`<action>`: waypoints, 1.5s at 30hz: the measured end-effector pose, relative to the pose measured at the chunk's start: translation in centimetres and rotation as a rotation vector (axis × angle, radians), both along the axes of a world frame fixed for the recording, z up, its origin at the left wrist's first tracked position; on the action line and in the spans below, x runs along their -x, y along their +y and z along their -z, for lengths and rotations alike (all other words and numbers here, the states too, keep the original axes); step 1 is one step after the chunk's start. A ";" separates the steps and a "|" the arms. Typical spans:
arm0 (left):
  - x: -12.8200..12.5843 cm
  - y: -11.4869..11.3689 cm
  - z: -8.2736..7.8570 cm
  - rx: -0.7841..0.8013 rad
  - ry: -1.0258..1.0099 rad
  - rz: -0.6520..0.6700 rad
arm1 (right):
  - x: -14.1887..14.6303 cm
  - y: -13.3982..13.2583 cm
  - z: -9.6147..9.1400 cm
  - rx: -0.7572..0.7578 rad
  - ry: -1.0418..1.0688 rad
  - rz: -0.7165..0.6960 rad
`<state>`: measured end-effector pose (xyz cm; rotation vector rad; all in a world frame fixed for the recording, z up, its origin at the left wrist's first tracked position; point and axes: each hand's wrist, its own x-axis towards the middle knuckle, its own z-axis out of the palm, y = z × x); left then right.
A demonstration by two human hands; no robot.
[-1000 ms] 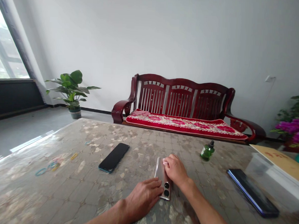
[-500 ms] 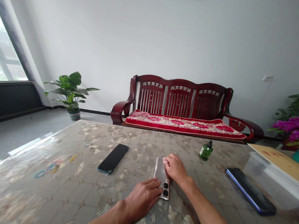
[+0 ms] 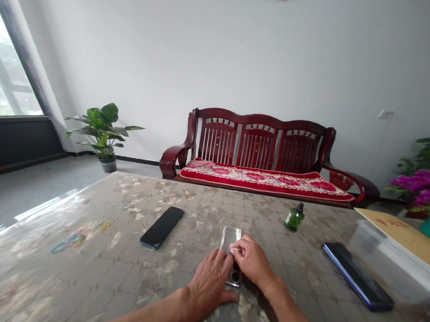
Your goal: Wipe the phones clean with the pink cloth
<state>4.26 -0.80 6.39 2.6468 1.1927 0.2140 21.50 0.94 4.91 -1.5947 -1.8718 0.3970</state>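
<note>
A silvery phone (image 3: 231, 236) lies on the table with its back up and its two round dark camera lenses toward me, partly covered by my hands. My left hand (image 3: 212, 280) rests flat along the phone's left side, fingers stretched over its edge and thumb below the lower end. My right hand (image 3: 254, 258) is closed in a pinch over the middle of the phone's back. Between its fingertips shows a small white wipe (image 3: 233, 250), mostly hidden, pressed against the phone.
To the left lie a black phone (image 3: 162, 227) and several coloured rubber bands (image 3: 75, 239). A green bottle (image 3: 294, 218) stands behind my right hand. Farther right are a dark blue phone (image 3: 357, 276) and a clear plastic box (image 3: 380, 256) under a tan folder (image 3: 400, 230).
My right hand has moved down the phone's back toward the lenses with the wipe. My left hand has shifted slightly up and its thumb now sticks out to the right.
</note>
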 end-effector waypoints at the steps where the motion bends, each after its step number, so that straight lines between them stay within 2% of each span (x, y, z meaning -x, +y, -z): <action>1: -0.2 0.0 -0.2 -0.009 0.019 -0.029 | 0.0 0.1 0.1 -0.002 0.016 0.007; 7: -2.3 -0.1 -1.3 -0.067 0.182 -0.132 | -0.4 0.4 0.8 0.027 0.205 0.039; 11: -3.9 -0.3 -0.7 -0.096 0.253 -0.188 | -0.7 0.5 1.2 0.027 0.279 0.024; 16: -4.9 -0.9 0.7 -0.269 0.357 -0.125 | -0.5 0.3 1.1 0.036 0.280 0.034; 21: -5.0 -1.2 0.3 -0.228 0.420 -0.111 | -0.7 0.0 0.6 -0.033 0.273 0.077; 27: -2.5 -1.5 -0.9 -0.159 0.322 -0.162 | -2.1 0.2 0.5 -0.205 0.097 0.177; 32: 0.6 -1.1 -0.6 -0.163 0.281 -0.180 | -2.4 0.2 0.9 -0.147 -0.125 0.197; 37: 3.4 0.6 -1.4 -0.008 0.153 -0.205 | -1.8 -0.4 0.6 -0.079 -0.317 0.202; 41: 5.2 2.4 -2.7 0.090 0.044 -0.246 | -1.5 -0.5 0.4 -0.204 -0.324 0.215; 45: 6.7 5.1 -3.3 0.138 -0.140 -0.200 | -1.1 -0.4 0.8 -0.351 -0.301 0.110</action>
